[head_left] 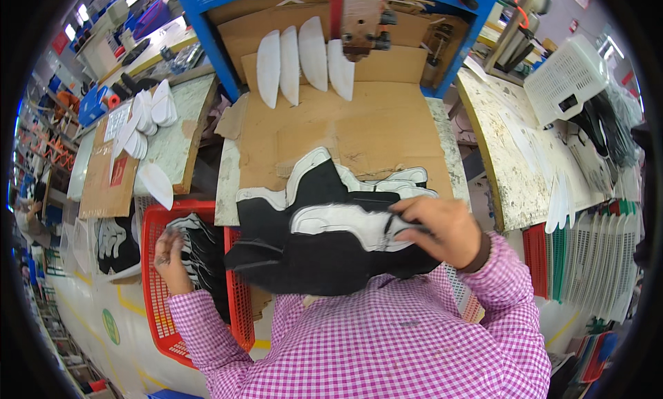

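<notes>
Pink checked shirt up close, black-and-white pieces spread just beyond it

The checked shirt (387,337) fills the near foreground. From the left, a red basket (153,309) full of dark pieces (208,261) stands at the person's side, probably so that stock is within arm's reach. The left hand (168,255) is over it with fingers drawn in; blur hides whether that grip has anything. In the middle, a black piece with a white panel (318,261) lies over other black, white-edged pieces (322,180), in front of the body. The right hand (442,226) has its grip clamped on the piece's right end, thumb against fingers, perhaps to control it by one edge and leave the rest loose.

Left to right again, a side desk (193,95) carries stacked white cut-outs (163,105). The central desk is covered with cardboard (394,122), likely to shield it, beneath a blue machine frame (210,50); four curved white pieces (313,53) lean in a row at the back, apparently upright to be easy to pick. The right desk (480,150) is scuffed and bears a white basket (566,78); pale slotted racks (601,254) stand below, on a floor (81,330) with yellow lines
</notes>
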A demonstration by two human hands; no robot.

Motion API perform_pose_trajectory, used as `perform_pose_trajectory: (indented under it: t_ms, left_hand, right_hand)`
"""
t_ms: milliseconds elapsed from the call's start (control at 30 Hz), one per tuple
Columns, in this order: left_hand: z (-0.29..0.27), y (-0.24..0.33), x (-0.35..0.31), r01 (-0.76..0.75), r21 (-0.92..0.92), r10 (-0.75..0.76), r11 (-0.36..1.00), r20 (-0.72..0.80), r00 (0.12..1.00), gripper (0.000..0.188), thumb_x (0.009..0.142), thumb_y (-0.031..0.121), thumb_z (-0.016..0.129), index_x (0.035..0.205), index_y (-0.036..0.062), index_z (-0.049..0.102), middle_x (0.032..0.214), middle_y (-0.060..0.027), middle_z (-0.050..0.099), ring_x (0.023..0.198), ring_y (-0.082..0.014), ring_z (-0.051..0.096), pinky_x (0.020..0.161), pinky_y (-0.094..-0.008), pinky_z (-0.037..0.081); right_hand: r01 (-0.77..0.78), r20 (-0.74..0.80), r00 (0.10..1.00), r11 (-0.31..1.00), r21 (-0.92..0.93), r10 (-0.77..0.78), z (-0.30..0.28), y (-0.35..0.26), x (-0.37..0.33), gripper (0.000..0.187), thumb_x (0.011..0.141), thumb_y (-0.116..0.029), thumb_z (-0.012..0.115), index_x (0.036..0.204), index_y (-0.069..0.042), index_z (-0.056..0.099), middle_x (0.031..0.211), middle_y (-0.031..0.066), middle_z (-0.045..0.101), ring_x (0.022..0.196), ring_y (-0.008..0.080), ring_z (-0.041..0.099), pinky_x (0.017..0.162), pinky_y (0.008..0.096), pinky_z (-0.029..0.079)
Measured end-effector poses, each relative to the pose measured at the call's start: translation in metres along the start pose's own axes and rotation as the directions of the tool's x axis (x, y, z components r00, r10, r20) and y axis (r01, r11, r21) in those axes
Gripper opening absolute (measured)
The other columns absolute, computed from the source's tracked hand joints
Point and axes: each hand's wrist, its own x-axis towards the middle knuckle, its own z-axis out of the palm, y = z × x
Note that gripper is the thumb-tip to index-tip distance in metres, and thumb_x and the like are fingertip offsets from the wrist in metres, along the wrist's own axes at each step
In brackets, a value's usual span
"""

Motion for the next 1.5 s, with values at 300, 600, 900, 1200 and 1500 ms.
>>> perform_pose_trajectory:
  t_ms: [300, 600, 900, 1200, 1500]
  left_hand:
    - [0.178, 0.106, -0.076, -0.102, -0.097, 0.139, 0.990, 0.783, 0.606, 0.040, 0.086, -0.001, 0.059, 0.125, 0.0009, 0.051, 0.119, -0.0148, 0.060, 0.109, -0.0294, 0.059, 0.095, -0.0405, 0.049]
    - [0.218, 0.129, -0.048, 0.668, -0.676, -0.387, 0.310, 0.553, 0.738, 0.038, 0.090, -0.001, 0.053, 0.127, 0.0022, 0.048, 0.124, -0.0141, 0.056, 0.110, -0.0308, 0.059, 0.095, -0.0473, 0.050]
    - [0.265, 0.119, -0.013, 0.521, -0.732, -0.324, 0.439, 0.411, 0.852, 0.032, 0.091, 0.005, 0.058, 0.123, 0.0029, 0.053, 0.121, -0.0124, 0.060, 0.111, -0.0273, 0.059, 0.091, -0.0449, 0.052]
    - [0.235, 0.108, 0.055, 0.269, -0.879, -0.199, 0.394, 0.204, 0.958, 0.032, 0.093, 0.019, 0.054, 0.119, 0.0009, 0.055, 0.111, -0.0144, 0.065, 0.095, -0.0266, 0.065, 0.078, -0.0408, 0.057]
    - [0.196, 0.116, 0.064, 0.143, -0.880, -0.159, 0.453, 0.078, 0.984, 0.037, 0.096, 0.020, 0.049, 0.127, 0.0001, 0.048, 0.124, -0.0172, 0.058, 0.103, -0.0302, 0.063, 0.078, -0.0461, 0.057]
  right_hand:
    - [-0.105, -0.151, 0.980, 0.984, 0.143, 0.127, -0.029, 0.063, 0.047, 0.024, 0.076, -0.019, 0.076, 0.083, -0.001, 0.062, 0.078, 0.0083, 0.063, 0.070, 0.0194, 0.060, 0.063, 0.0310, 0.046]
    - [-0.123, -0.335, 0.917, 0.952, 0.280, 0.217, -0.021, 0.120, 0.040, 0.063, 0.087, -0.035, 0.066, 0.135, 0.000, 0.044, 0.134, 0.0204, 0.051, 0.117, 0.0282, 0.056, 0.100, 0.0394, 0.042]
    - [-0.198, -0.059, 0.808, 0.364, 0.910, 0.586, -0.001, 0.119, 0.024, 0.032, 0.092, -0.018, 0.060, 0.117, 0.001, 0.053, 0.094, 0.0112, 0.067, 0.072, 0.0196, 0.068, 0.055, 0.0224, 0.052]
    - [-0.206, -0.061, 0.817, 0.389, 0.898, 0.574, -0.008, 0.141, 0.103, 0.024, 0.091, -0.015, 0.060, 0.110, -0.001, 0.057, 0.088, 0.0090, 0.068, 0.065, 0.0164, 0.067, 0.049, 0.0208, 0.044]
    - [-0.220, 0.029, 0.856, 0.311, 0.925, 0.517, 0.001, 0.145, 0.124, 0.025, 0.091, -0.013, 0.060, 0.112, 0.000, 0.055, 0.091, 0.0112, 0.068, 0.065, 0.0182, 0.068, 0.045, 0.0202, 0.043]
